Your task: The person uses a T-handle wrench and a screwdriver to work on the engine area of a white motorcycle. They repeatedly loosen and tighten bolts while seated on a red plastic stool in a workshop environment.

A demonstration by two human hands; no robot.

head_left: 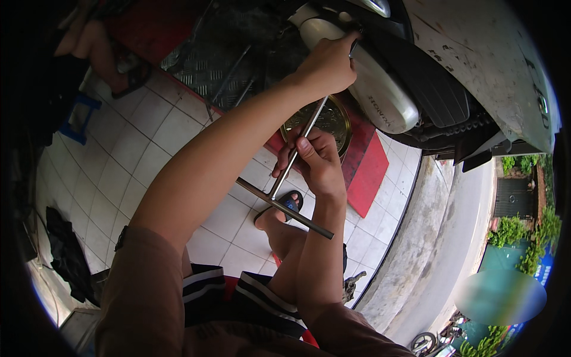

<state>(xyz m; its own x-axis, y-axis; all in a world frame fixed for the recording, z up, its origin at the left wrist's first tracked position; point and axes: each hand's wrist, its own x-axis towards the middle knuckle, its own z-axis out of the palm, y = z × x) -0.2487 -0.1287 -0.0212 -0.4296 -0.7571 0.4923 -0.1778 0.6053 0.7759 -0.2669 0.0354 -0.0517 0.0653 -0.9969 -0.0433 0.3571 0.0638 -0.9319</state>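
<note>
So the T-handle wrench [289, 178] is up against the scooter's underside, long shaft running from the crossbar near the knee up toward the silver exhaust muffler [380, 89]. Right hand [318, 157] has its fingers wrapped snug round the shaft about midway. Left hand [330, 62] is up top by the muffler's front end, fingers curled closed over the tool tip or the fitting there, can't tell which bc the hand hides it.

Round metal pan [333, 119] sits on the red mat [369, 172] right under the work, partly behind the hands.

What could go wrong imo:
- socket end is hidden, so if it's only half seated on the bolt it'll prob slip and round the head, and the left knuckles go straight into the muffler or the black bodywork.
- shaft is at an angle, not square to the fitting afaict. Side load = cam-out.
- crossbar swings close to the bare leg and sandalled foot [285, 205] on the floor tiles [148, 149], easy whack if it lets go suddenly.
- pan's close to the mat edge, a bumped knee could tip it.
</note>
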